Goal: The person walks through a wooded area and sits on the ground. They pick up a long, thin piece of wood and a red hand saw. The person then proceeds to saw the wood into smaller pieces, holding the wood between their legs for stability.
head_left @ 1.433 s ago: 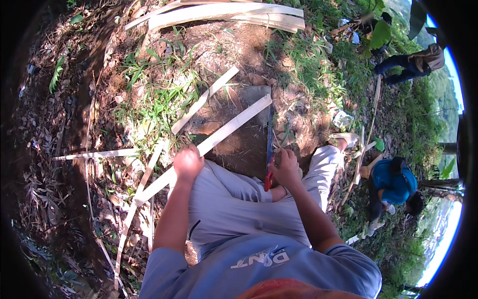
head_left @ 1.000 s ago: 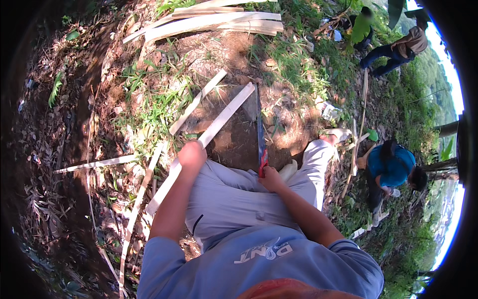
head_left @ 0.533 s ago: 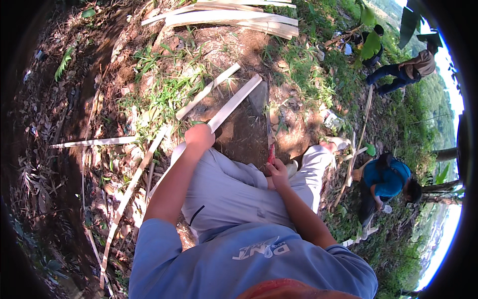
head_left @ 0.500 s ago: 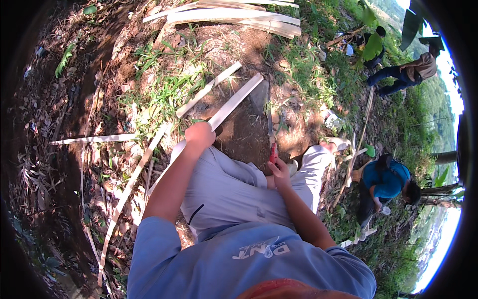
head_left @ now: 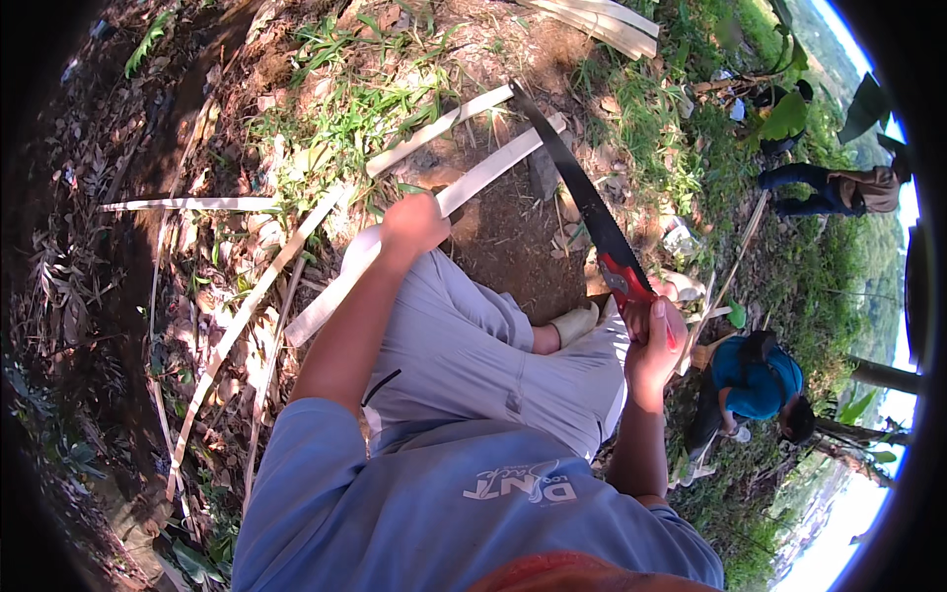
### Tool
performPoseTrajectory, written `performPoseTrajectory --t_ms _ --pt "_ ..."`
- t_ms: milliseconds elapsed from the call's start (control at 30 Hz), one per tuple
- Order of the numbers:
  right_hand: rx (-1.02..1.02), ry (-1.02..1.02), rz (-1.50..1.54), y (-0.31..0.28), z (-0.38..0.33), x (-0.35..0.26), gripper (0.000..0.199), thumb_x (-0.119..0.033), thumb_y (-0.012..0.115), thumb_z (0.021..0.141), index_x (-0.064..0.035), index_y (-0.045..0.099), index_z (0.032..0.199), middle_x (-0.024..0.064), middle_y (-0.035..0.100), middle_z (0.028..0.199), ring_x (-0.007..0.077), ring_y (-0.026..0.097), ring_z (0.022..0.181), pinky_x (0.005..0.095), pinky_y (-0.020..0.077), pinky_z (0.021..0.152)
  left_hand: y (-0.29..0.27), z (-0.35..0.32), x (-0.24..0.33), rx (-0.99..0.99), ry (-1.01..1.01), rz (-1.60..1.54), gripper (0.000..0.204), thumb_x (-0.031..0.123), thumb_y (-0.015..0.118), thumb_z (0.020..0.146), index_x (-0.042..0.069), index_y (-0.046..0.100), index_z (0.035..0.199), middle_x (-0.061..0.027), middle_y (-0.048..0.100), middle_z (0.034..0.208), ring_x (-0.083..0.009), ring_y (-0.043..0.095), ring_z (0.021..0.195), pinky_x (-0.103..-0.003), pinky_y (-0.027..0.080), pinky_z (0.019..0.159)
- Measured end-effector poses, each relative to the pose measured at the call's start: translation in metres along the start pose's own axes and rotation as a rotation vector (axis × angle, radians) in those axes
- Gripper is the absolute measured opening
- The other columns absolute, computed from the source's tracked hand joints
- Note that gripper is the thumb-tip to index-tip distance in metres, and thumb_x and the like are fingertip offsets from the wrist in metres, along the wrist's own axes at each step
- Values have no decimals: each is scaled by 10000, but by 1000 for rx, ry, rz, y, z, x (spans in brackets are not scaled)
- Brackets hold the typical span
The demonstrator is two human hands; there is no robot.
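My left hand [head_left: 414, 229] is closed around a pale, flat wooden strip [head_left: 505, 164], which slants from beside my left thigh out over the bare dirt. My right hand [head_left: 655, 345] grips the red handle of a hand saw [head_left: 590, 209]. Its long dark toothed blade points away and to the left, passing by the strip's far end; whether it touches the strip I cannot tell. Just beyond the held strip, another short pale strip [head_left: 439, 130] lies on the ground, and the saw's tip shows close to its far end.
A stack of pale strips [head_left: 602, 24] lies at the far side. More long strips [head_left: 258, 314] lie to the left among dry leaves. A crouching person in a blue shirt [head_left: 758, 377] is to my right, with another person [head_left: 838, 187] standing farther off. My shoe [head_left: 574, 326] is near the saw.
My right hand has moved right with the saw, whose blade has swung from nearly straight ahead to slanting leftward, its flat side now showing. My left hand keeps its hold on the strip.
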State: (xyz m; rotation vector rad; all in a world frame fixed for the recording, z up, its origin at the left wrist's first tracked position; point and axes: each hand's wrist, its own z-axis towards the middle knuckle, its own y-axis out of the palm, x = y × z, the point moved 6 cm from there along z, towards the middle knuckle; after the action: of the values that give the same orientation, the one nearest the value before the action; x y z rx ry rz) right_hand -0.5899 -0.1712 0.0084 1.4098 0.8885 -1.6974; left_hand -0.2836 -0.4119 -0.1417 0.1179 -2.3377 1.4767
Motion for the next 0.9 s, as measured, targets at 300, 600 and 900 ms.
performPoseTrajectory --t_ms 300,600,900 --pt "-140 258 288 103 48 85 477 -250 544 1104 -105 378 680 -10 354 581 117 328 529 299 323 570 -2 1 -1 7 -68 -6 360 245 684 829 2 794 1070 -228 776 1119 -390 755 1055 -469 599 956" --pt "-411 -127 -411 111 44 101 278 -250 654 1056 -13 625 912 136 584 1007 254 543 1055 393 449 911 -4 1 -3 -33 -80 -3 408 321 756 853 5 785 1109 -230 766 1147 -381 752 1069 -471 602 955" --pt "-324 630 297 116 -15 169 225 -245 575 1113 -26 598 1070 132 605 1256 246 543 1332 412 427 1135 -2 0 -1 14 -65 3 356 276 749 836 18 797 1076 -221 777 1090 -380 764 1020 -464 610 928"
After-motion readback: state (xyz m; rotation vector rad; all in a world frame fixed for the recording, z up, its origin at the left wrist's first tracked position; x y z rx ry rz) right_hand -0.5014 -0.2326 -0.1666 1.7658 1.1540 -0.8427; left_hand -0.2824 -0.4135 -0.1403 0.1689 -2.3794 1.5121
